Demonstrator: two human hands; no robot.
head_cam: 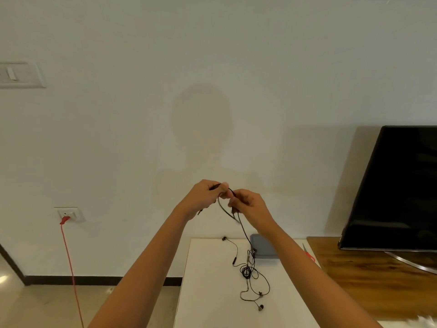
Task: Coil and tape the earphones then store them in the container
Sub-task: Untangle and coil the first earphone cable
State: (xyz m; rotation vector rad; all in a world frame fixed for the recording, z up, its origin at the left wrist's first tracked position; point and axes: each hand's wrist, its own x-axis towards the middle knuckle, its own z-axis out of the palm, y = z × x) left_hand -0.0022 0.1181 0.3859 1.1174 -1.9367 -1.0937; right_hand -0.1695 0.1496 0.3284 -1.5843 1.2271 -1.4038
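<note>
At far left a red cord (pixel 68 252) runs down from a wall socket (pixel 69 213). My left hand (pixel 203 197) is raised in front of me, fingers curled and pinching a loop of the black earphones (pixel 246 272). My right hand (pixel 250 207), just beside it, pinches the same wire. The rest of the wire hangs down to a tangle on the white counter (pixel 208 292), touching the grey container (pixel 262 247). Red scissors (pixel 308 253) and a television (pixel 397 185) lie further right.

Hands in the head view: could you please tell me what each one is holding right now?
Left hand: closed, pinching the thin black earphone cable.
Right hand: closed, pinching the same cable.
</note>
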